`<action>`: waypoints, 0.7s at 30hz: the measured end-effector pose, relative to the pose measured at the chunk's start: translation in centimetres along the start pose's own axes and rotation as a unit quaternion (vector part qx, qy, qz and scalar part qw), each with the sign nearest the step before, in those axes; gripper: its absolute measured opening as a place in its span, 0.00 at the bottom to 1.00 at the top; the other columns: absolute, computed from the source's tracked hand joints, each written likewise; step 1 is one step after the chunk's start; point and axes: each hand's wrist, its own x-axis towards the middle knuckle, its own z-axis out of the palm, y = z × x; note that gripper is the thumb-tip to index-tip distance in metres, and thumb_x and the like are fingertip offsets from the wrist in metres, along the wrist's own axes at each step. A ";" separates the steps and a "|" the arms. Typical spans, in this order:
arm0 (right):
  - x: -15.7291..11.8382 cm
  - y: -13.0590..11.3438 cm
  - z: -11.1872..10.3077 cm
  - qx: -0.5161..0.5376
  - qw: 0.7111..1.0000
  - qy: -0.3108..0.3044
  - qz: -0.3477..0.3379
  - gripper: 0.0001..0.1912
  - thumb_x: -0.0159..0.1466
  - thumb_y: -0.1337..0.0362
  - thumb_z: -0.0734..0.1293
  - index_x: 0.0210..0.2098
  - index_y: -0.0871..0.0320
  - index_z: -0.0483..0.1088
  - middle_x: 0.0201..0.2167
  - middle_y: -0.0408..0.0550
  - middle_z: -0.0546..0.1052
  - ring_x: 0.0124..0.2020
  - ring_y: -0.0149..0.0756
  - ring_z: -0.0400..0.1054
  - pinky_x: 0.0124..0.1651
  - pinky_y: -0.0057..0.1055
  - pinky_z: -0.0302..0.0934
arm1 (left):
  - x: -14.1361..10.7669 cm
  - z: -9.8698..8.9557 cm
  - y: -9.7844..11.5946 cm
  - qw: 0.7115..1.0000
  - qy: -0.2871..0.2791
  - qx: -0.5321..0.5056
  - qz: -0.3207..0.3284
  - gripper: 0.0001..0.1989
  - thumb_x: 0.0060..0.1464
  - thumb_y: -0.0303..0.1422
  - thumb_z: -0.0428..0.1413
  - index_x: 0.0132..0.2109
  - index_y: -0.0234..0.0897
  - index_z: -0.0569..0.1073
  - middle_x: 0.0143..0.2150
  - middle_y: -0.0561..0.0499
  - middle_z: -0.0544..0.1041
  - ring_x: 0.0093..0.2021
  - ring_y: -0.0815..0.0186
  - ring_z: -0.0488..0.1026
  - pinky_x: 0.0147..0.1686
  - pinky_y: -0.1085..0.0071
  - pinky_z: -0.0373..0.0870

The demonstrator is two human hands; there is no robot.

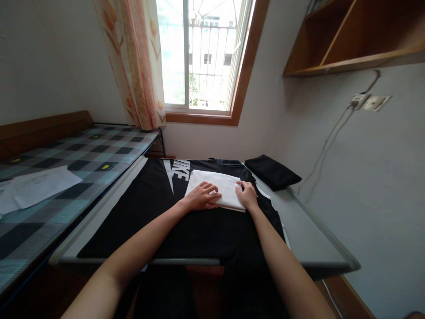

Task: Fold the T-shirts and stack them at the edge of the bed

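A black shirt (126, 221) with large white NIKE lettering lies spread on the table. On top of it rests a folded white cloth (215, 178), probably a garment. My left hand (203, 196) lies on the cloth's near left part, fingers slightly bent and apart. At the cloth's right edge, my right hand (247, 195) touches it with the fingertips over the top. Whether anything is pinched beneath that hand is hidden. Parts of white fabric show under the black shirt along its right side.
A folded black cloth (272, 172) sits at the back right of the white table (318, 239). To the left is a bed with a checked mattress (66, 177) and papers (40, 188). A wall shelf (352, 40) and a socket with cables (358, 102) are on the right.
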 end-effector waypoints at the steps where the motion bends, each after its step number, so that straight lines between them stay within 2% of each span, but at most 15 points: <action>1: 0.0 0.0 0.0 0.001 1.000 0.000 0.000 0.19 0.61 0.59 0.60 0.48 0.56 0.73 0.46 0.54 0.71 0.50 0.47 0.66 0.55 0.40 0.58 | 0.1 0.1 0.1 1.000 -0.001 0.010 0.009 0.19 0.60 0.44 0.52 0.54 0.40 0.71 0.49 0.44 0.73 0.49 0.59 0.69 0.52 0.61 0.62; 9: 0.1 0.1 0.0 -0.001 1.000 -0.002 -0.002 0.19 0.61 0.59 0.60 0.48 0.56 0.73 0.47 0.55 0.71 0.50 0.48 0.66 0.55 0.41 0.58 | 0.2 0.8 0.6 0.998 0.008 0.046 0.040 0.15 0.63 0.40 0.50 0.52 0.39 0.71 0.45 0.45 0.73 0.44 0.61 0.69 0.45 0.64 0.65; 16: 0.1 0.3 0.2 0.012 1.000 0.002 -0.004 0.19 0.60 0.59 0.61 0.48 0.56 0.73 0.46 0.55 0.71 0.50 0.48 0.66 0.56 0.42 0.58 | 0.3 0.5 0.9 0.996 0.005 0.068 0.053 0.14 0.63 0.38 0.50 0.51 0.37 0.71 0.41 0.46 0.74 0.39 0.62 0.70 0.40 0.65 0.66; 21: 0.7 0.6 0.1 0.126 0.991 0.052 0.001 0.19 0.60 0.56 0.61 0.41 0.60 0.76 0.45 0.56 0.73 0.42 0.42 0.70 0.52 0.38 0.62 | 0.4 0.6 1.0 0.996 0.012 0.087 0.029 0.13 0.64 0.36 0.48 0.50 0.37 0.71 0.38 0.47 0.74 0.38 0.63 0.72 0.38 0.66 0.67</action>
